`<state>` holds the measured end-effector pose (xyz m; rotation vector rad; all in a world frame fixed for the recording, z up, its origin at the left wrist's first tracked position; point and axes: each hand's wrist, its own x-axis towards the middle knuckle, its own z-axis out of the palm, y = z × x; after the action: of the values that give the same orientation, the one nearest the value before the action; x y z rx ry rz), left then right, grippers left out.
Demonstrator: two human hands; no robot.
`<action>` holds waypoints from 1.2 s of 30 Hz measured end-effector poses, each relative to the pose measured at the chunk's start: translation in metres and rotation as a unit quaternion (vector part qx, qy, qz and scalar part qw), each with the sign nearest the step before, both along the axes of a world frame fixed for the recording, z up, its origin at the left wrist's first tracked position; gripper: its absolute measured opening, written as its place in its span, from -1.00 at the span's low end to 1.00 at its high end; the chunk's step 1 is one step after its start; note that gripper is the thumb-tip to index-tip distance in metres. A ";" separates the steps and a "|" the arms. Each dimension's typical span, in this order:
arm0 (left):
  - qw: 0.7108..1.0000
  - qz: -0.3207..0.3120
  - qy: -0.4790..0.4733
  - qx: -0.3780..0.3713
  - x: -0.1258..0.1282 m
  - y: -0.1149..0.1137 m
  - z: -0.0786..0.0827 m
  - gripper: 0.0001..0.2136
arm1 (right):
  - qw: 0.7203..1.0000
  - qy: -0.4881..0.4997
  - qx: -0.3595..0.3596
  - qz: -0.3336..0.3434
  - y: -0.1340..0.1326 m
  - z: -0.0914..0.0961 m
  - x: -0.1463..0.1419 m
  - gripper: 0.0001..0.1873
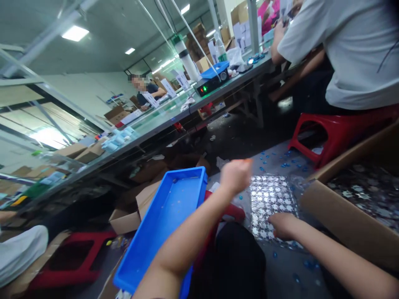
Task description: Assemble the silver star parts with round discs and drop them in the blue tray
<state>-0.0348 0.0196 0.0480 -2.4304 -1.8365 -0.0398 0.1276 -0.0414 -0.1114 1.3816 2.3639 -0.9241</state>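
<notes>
My left hand (236,176) is raised between the blue tray and a clear plastic pack of silvery pieces. Its fingers are closed and blurred, with a small orange bit showing at the tips that I cannot make out. The pack (264,193) lies flat on the grey floor, filled with rows of shiny, flower-like pieces. Over its lower right part is my right hand (282,226), fingers curled together and pointing down at the pieces. Whatever those fingers pinch is hidden. To the left, the long blue tray (182,199) sits tilted in view, with a few specks on its bottom.
An open carton (330,207) of loose shiny pieces stands at right. Small blue pieces (285,165) are scattered on the floor. A co-worker sits on a red stool (330,122). Behind runs a long workbench (174,112); another red stool (71,253) stands at lower left.
</notes>
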 end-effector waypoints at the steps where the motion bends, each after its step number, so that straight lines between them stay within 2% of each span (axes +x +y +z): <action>1: 0.997 0.075 -0.008 0.031 -0.047 -0.010 0.012 -0.70 | 1.000 -0.011 -0.010 0.015 0.002 0.004 0.002 -0.71; 2: 0.987 0.147 -0.017 0.058 -0.093 -0.020 0.020 -0.66 | 0.999 -0.020 -0.017 0.028 0.004 0.008 0.003 -0.69; 4: 0.960 0.266 -0.034 0.084 -0.175 -0.038 0.023 -0.65 | 0.998 -0.029 -0.020 0.043 0.005 0.015 0.004 -0.64; 5: 0.946 0.310 -0.043 0.082 -0.208 -0.044 0.018 -0.65 | 0.998 -0.030 -0.016 0.046 0.005 0.017 0.002 -0.62; 7: 0.923 0.373 -0.061 0.072 -0.259 -0.053 0.002 -0.63 | 0.999 -0.027 -0.005 0.044 0.003 0.017 -0.003 -0.59; 10: 0.895 0.434 -0.080 0.063 -0.302 -0.052 -0.027 -0.61 | 0.999 -0.017 0.011 0.043 -0.004 0.007 -0.013 -0.58; 13: 0.877 0.469 -0.081 0.067 -0.321 -0.042 -0.051 -0.60 | 0.998 -0.008 0.011 0.055 -0.008 -0.003 -0.019 -0.60; 15: 0.870 0.482 -0.081 0.070 -0.328 -0.035 -0.061 -0.60 | 0.998 -0.007 0.011 0.058 -0.009 -0.006 -0.021 -0.61; 19: 0.856 0.503 -0.100 0.070 -0.333 -0.027 -0.071 -0.61 | 0.999 -0.002 0.009 0.046 -0.006 -0.003 -0.021 -0.62; 23: 0.840 0.512 -0.155 0.085 -0.327 -0.026 -0.067 -0.64 | 0.999 -0.002 0.009 0.044 -0.003 0.003 -0.018 -0.62; 28: 0.822 0.469 -0.298 0.128 -0.305 -0.031 -0.039 -0.66 | 0.999 0.036 0.026 0.031 0.004 0.009 -0.006 -0.63; 31: 0.792 0.411 -0.432 0.131 -0.269 -0.034 -0.017 -0.57 | 0.990 0.138 0.029 -0.028 0.017 0.020 0.003 -0.65; 33: 0.770 0.346 -0.529 0.089 -0.228 -0.036 -0.005 -0.46 | 0.962 0.253 -0.004 -0.107 0.028 0.038 0.007 -0.65; 34: 0.759 0.304 -0.573 0.052 -0.203 -0.036 -0.001 -0.42 | 0.935 0.318 -0.036 -0.153 0.032 0.051 0.008 -0.64; 36: 0.732 0.224 -0.643 -0.024 -0.147 -0.035 0.007 -0.35 | 0.854 0.448 -0.112 -0.242 0.035 0.080 0.010 -0.60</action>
<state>-0.1817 -0.0159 0.0551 -1.8481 -2.7253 -2.0848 0.1371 -0.0059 -0.0312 1.7208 2.3130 -2.3340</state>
